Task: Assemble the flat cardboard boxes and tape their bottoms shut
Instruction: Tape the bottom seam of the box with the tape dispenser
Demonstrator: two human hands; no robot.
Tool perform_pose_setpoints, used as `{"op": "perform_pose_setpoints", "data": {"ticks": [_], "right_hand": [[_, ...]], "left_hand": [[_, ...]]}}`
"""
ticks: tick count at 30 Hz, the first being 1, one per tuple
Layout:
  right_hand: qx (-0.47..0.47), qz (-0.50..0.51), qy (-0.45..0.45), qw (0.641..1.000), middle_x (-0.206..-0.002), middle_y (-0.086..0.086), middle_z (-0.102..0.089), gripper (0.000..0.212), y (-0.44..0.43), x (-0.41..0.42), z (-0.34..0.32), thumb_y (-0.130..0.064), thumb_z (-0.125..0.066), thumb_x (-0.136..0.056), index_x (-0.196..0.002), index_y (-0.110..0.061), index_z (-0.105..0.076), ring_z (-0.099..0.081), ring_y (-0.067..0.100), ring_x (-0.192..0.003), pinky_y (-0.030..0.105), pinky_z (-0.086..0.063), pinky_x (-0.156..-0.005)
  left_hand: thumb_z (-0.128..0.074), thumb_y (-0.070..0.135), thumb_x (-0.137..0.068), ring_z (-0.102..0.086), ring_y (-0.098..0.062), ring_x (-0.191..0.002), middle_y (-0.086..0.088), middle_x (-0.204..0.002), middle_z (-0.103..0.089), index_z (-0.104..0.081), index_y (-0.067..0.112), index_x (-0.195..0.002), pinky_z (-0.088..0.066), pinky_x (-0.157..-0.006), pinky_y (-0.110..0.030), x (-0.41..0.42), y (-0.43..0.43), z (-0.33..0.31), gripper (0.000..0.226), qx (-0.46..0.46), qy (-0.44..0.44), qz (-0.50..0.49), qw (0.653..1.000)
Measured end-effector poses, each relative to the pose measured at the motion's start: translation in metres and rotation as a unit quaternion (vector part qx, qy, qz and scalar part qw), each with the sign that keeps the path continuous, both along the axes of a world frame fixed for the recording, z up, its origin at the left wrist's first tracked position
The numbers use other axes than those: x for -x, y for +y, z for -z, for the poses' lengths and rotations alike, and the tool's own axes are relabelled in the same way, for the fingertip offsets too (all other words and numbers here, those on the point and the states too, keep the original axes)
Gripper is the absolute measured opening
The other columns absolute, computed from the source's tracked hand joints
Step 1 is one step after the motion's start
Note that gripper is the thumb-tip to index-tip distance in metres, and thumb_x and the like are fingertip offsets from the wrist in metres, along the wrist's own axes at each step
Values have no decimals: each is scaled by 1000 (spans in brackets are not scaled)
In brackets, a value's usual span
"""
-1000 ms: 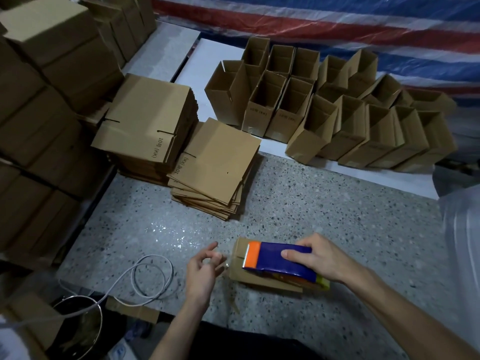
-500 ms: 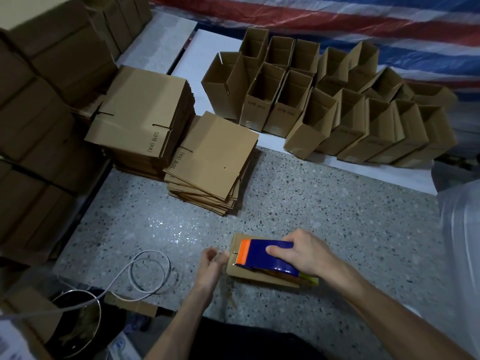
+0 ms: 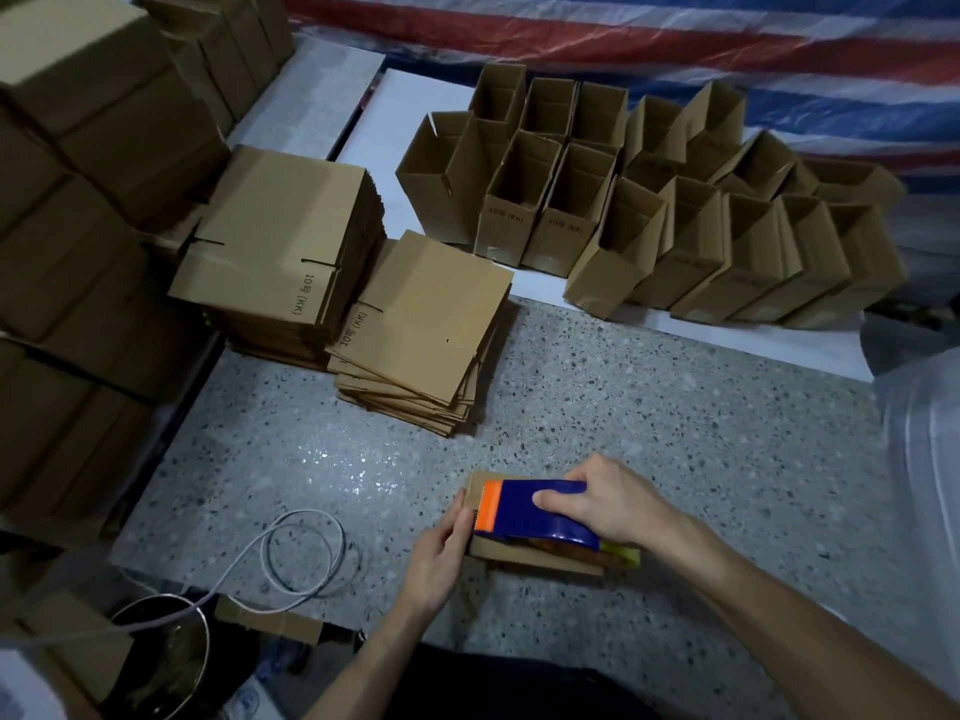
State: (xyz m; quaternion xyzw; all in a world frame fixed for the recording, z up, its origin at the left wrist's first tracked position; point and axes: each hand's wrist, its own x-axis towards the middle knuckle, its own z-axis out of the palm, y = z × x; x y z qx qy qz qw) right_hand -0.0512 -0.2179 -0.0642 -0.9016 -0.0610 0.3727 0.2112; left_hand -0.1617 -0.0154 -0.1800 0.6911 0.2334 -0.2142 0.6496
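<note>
Looks well under way: loads of assembled boxes (image 3: 675, 236) parked at the back, two stacks of flats (image 3: 431, 314) left to do. Taping one box (image 3: 530, 558) on the tabletop (image 3: 701, 433) right now, right hand (image 3: 613, 504) fingers wrapped round the tape dispenser (image 3: 524, 514), left hand (image 3: 439, 556) fingers pressing the box's end

- Floor: grey speckled terrazzo (image 3: 649, 407), fills the centre and lower right of the frame; a pale glare patch left of centre.
- White flat boards (image 3: 311, 96), upper centre, laid side by side on the floor.
- Striped tarpaulin (image 3: 675, 39), red, white and blue, across the top edge.
- White cable (image 3: 306, 553), loosely coiled, lower left.
- Round metal-rimmed container (image 3: 207, 652), lower left corner, contents dark.
- Translucent plastic sheet (image 3: 924, 433), right edge.
- Light: dim overall.
</note>
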Motion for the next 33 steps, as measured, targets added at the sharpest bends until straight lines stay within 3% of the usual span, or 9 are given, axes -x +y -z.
{"op": "perform_pose_setpoints", "data": {"ticks": [2,4,8,15,21,24,26,30,33], "right_hand": [[-2,-2,6,1000,-77,-1,-73,49,0,-1,-1,-64,-64,-85,-85,-15,-71,-71,11,-72,37,-60,-75],[-2,-3,5,1000,-77,0,-74,50,1,0,-1,-64,-64,-85,-85,-14,-72,-71,12,-72,38,-60,-75],[-2,-11,-2,1000,-76,-1,-73,50,1,1,-2,-63,-64,-86,-85,-14,-72,-70,10,-70,33,-58,-69],[7,-14,-6,1000,-62,-12,-66,41,-11,1,-7,-67,-63,-84,-66,-31,-63,-63,-2,-59,21,-43,-53],[-2,1,27,1000,-54,-19,-64,35,-65,1,-10,-65,-66,-84,-59,-41,-69,-58,-3,-48,17,-38,-50],[6,22,25,999,-48,-10,-58,47,-118,4,-10,-59,-69,-84,-52,-24,-62,-52,1,-45,20,-35,-50],[8,39,16,999,-48,-7,-54,47,-155,8,-13,-60,-69,-81,-50,-26,-58,-50,2,-47,23,-35,-53],[-34,54,10,998,-52,-8,-53,34,-205,19,-15,-55,-66,-78,-52,-34,-58,-51,4,-53,29,-39,-59],[-45,80,20,996,-56,-3,-57,37,-231,22,-14,-49,-68,-80,-57,-20,-62,-55,10,-56,30,-39,-60]], "left_hand": [[-37,77,-89,-59,17,-103,21,-125,-66,-68,50,-118,-45,-79,-2,-4,5,0,51,-25,14,23,999],[-39,73,-87,-53,13,-113,17,-140,-56,-58,32,-139,-43,-78,0,-8,5,3,69,-53,8,30,998],[-33,74,-87,-61,-8,-118,0,-136,-64,-53,16,-145,-51,-99,-27,-14,-1,7,84,-75,15,43,996],[-22,69,-95,-63,-15,-117,3,-129,-68,-50,33,-146,-52,-99,-42,-12,-5,10,68,-189,-8,94,977],[-16,69,-93,-63,-7,-98,15,-106,-69,-56,36,-140,-49,-78,-27,-8,-13,7,70,-247,-40,86,964],[-15,72,-91,-58,3,-87,21,-99,-63,-57,36,-139,-38,-65,-15,-8,-14,6,73,-256,-43,79,962],[-16,72,-91,-55,10,-83,22,-96,-63,-58,35,-138,-32,-63,-8,-8,-14,6,73,-257,-48,74,962],[-20,69,-94,-50,18,-81,29,-86,-58,-60,36,-135,-32,-63,-8,-8,-15,7,65,-261,-54,69,961],[-20,72,-95,-58,8,-86,24,-94,-64,-61,36,-134,-42,-65,-16,-8,-14,11,66,-254,-60,71,963]]}}
